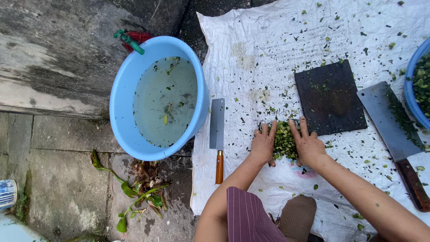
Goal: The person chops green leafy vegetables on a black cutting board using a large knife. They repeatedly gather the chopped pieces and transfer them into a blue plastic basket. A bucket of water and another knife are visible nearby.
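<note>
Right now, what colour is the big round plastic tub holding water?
Light blue, clearest in the head view.

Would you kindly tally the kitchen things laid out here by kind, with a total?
Cleavers: 2, a small one and a large one
Blue basins: 2, one with water and one at the right edge
Cutting boards: 1
Piles of chopped greens between the hands: 1
Total: 6
</note>
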A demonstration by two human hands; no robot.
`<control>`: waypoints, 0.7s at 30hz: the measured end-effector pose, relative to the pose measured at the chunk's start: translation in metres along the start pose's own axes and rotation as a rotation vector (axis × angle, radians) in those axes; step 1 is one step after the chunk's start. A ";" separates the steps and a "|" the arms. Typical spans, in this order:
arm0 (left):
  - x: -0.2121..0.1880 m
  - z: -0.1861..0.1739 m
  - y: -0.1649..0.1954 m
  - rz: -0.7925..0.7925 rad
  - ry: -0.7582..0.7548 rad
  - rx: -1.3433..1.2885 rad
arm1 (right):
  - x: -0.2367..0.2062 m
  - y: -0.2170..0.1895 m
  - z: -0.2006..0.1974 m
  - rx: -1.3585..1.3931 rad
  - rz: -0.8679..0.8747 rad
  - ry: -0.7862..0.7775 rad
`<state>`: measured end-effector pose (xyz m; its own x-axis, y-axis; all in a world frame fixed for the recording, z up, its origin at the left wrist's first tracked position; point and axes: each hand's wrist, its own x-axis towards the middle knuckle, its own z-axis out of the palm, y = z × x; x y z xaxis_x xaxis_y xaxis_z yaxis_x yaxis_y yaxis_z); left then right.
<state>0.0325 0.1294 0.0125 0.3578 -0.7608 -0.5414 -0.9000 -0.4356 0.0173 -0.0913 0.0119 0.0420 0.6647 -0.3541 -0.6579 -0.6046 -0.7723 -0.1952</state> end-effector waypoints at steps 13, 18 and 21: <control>0.050 0.060 -0.034 0.037 0.056 -0.593 | 0.064 -0.029 0.023 0.422 -0.175 0.274; 0.072 0.055 -0.036 0.180 0.077 -0.640 | 0.056 -0.003 -0.001 0.669 -0.346 0.283; 0.095 0.027 -0.011 0.247 0.064 -0.608 | 0.052 0.022 -0.022 0.594 -0.257 0.270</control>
<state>0.0700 0.0752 -0.0616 0.1901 -0.8921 -0.4099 -0.6634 -0.4245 0.6162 -0.0603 -0.0354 0.0191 0.8581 -0.3765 -0.3491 -0.4999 -0.4573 -0.7355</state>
